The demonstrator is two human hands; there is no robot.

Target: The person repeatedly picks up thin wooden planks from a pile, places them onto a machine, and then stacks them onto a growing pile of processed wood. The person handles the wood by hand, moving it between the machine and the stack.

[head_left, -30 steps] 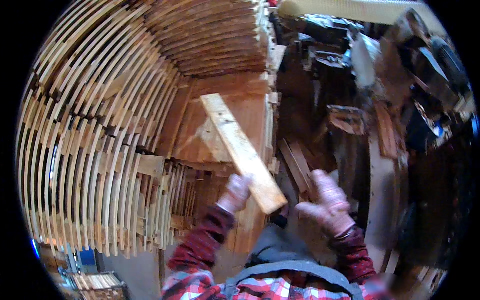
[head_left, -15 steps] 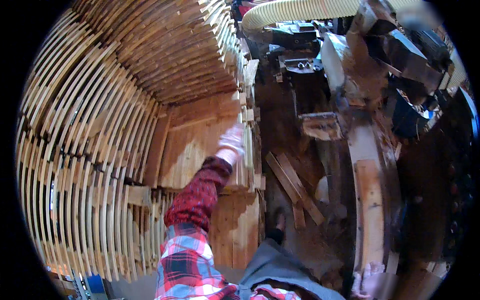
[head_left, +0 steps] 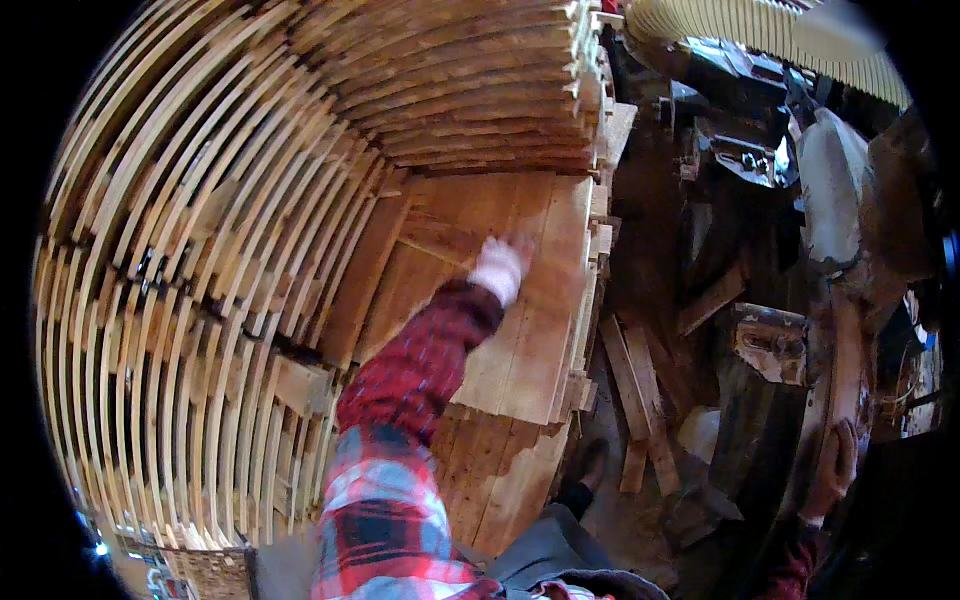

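Observation:
My left hand (head_left: pixel 505 265), in a pale glove or wrap with a dark red sleeve cover, reaches over the stack of flat wooden boards (head_left: pixel 530 360). Its fingers are stretched out and a little blurred, with nothing held; whether they touch the top board I cannot tell. At the lower right, my right hand (head_left: pixel 832 470) rests against the long narrow bed (head_left: pixel 845 360) of a machine. The fingers of that hand point forward along the bed and look extended, with no object visible in them.
Tall racks of stacked wooden slats (head_left: pixel 170 360) rise at the left and far side. Loose wood strips (head_left: pixel 635 390) lie on the floor between stack and machine, near my foot (head_left: pixel 594 463). A ribbed cream hose (head_left: pixel 730 20) crosses the top right. A worn wooden block (head_left: pixel 770 345) stands beside the machine bed.
The view has turned, so the stack and machine sit farther right. My left hand has moved from the stack's right edge toward the middle of the top boards. My right hand appears farther forward.

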